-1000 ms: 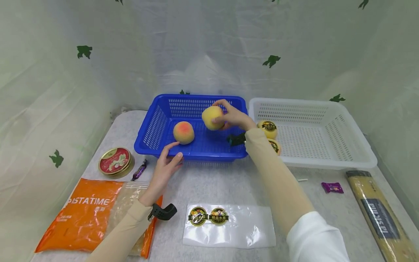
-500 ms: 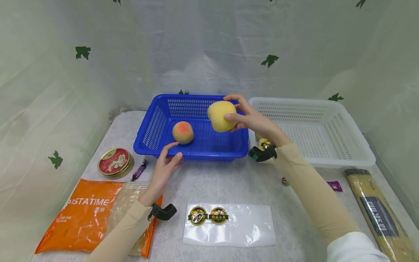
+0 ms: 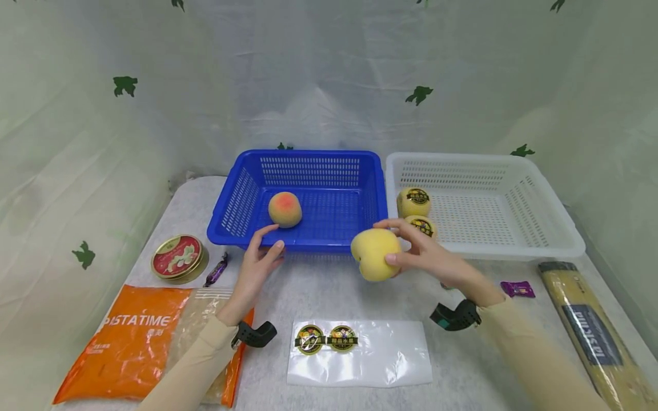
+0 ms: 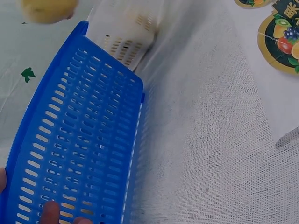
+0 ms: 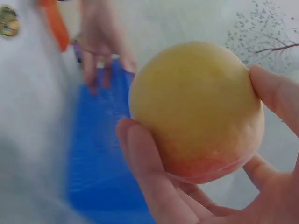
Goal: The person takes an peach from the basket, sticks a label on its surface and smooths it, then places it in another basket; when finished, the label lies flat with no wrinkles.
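Observation:
My right hand [image 3: 429,258] holds a yellow peach [image 3: 374,255] between thumb and fingers, in front of the blue basket [image 3: 329,248]. Seen from the right wrist, that peach [image 5: 196,109] has a reddish patch on its lower side. On the near rim of the blue basket, my left hand [image 3: 257,273] grips with fingers and thumb on either side. Another peach [image 3: 285,209], red on top, lies inside that basket near the left hand. Two peaches with round black-and-gold stickers, one at the back [image 3: 414,201] and one in front [image 3: 421,226], sit in the white basket [image 3: 514,251].
A sticker sheet [image 3: 380,357] bearing two round stickers lies at the front. An orange bag [image 3: 139,337], a red tin [image 3: 178,257] and a purple-wrapped candy [image 3: 216,270] are on the left. On the right are another purple candy [image 3: 517,289] and a pasta pack [image 3: 591,331].
My right hand has lifted the peach out of the blue basket and brought it right and toward me, over the table. The left hand stays at the basket's rim.

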The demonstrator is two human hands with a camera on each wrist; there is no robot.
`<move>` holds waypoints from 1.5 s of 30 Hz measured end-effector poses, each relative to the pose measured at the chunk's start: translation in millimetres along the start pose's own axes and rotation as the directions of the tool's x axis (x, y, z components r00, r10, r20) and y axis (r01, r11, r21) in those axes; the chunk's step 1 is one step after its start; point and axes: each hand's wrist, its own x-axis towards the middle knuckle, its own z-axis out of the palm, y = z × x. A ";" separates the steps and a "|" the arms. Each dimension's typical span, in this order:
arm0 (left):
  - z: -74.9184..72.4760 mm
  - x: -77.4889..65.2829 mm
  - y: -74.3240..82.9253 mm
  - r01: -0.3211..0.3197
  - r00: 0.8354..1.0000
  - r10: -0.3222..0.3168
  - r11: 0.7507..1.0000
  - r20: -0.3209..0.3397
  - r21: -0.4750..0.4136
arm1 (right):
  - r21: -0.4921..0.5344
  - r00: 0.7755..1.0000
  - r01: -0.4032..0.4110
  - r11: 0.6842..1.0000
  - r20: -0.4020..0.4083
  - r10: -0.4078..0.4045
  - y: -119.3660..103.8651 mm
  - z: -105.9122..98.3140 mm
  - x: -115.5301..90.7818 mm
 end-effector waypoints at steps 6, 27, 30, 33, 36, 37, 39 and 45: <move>0.0 -0.3 -0.8 -0.013 1.000 0.013 1.000 0.006 -0.003 | 0.030 0.997 -0.068 0.997 0.033 0.067 41.7 17.0 -17.2; -1.0 -1.6 1.9 0.014 0.999 -0.014 1.000 0.029 0.002 | 0.027 0.983 -0.146 0.989 -0.106 0.148 64.3 41.6 -21.6; -2.6 -3.8 4.2 0.009 0.997 -0.012 0.999 0.074 0.043 | -0.047 0.986 -0.133 0.990 -0.109 0.127 47.3 43.4 -26.6; -3.4 -11.1 6.1 -0.073 0.984 0.050 0.988 0.171 0.133 | -0.114 0.989 -0.092 0.989 -0.122 0.078 37.7 43.3 -30.5; -0.5 -24.6 8.4 -0.227 0.933 0.146 0.947 0.328 0.225 | -0.117 0.991 -0.021 0.993 -0.135 0.005 34.0 44.1 -33.5; 1.3 -30.1 9.4 -0.275 0.906 0.163 0.929 0.391 0.249 | -0.094 0.991 0.008 0.996 -0.131 -0.021 34.3 44.9 -34.0; 6.0 -42.3 11.6 -0.368 0.836 0.165 0.876 0.522 0.312 | -0.075 0.991 0.070 0.995 -0.106 -0.078 36.8 48.2 -34.3; 20.5 -75.9 11.1 -0.566 0.617 -0.043 0.670 0.786 0.481 | -0.255 0.973 0.224 0.941 0.105 -0.204 45.7 70.1 -33.0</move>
